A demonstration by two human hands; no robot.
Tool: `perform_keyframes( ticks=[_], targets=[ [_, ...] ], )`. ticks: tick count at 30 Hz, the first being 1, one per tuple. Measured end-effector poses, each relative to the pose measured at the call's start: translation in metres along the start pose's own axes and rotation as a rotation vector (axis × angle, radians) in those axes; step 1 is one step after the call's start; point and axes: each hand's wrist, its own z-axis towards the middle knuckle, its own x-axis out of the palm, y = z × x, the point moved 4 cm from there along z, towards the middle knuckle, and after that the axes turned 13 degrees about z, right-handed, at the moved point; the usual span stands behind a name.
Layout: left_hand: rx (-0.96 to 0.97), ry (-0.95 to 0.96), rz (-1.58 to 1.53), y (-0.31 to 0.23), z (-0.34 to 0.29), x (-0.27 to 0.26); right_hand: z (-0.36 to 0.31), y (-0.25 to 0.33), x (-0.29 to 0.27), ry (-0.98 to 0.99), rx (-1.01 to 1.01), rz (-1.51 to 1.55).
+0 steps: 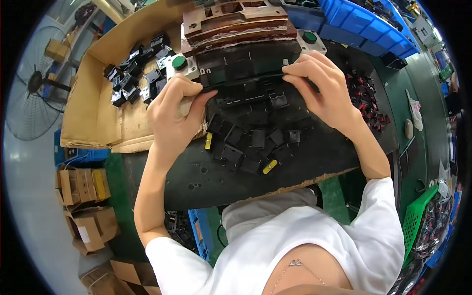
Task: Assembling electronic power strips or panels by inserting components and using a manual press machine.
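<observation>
At ten o'clock, black-and-white parts (130, 71) are being kept in a box (78, 113), perhaps as finished work. Nearer in, a black bar (246, 83) is being pinched at its left end by the left hand (172, 105). At twelve, its outline is being lost against darkness; below, loose parts (258, 138) are being left, seemingly still to do. Toward two o'clock, its right end is being pinched by the right hand (320, 81).

A bar (248, 82) is between the left hand (173, 105) and the right hand (322, 86), in front of the machine (236, 27). Loose parts (256, 140) lie nearer, on the table (184, 189). More parts (130, 73) are in the box (81, 120) on the left. A crate (376, 27) is behind, on the right.
</observation>
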Motion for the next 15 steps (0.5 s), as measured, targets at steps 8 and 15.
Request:
perform_keyframes(
  ticks=[8, 15],
  targets=[
    [-0.048, 0.014, -0.021, 0.0009, -0.0007, 0.0004, -0.0017, -0.0011, 0.0019, 0.002, 0.031, 0.014],
    [-0.083, -0.03, 0.029, 0.0019, -0.0001, -0.0017, -0.0044, -0.0053, 0.0044, -0.007, 0.044, 0.005]
  ],
)
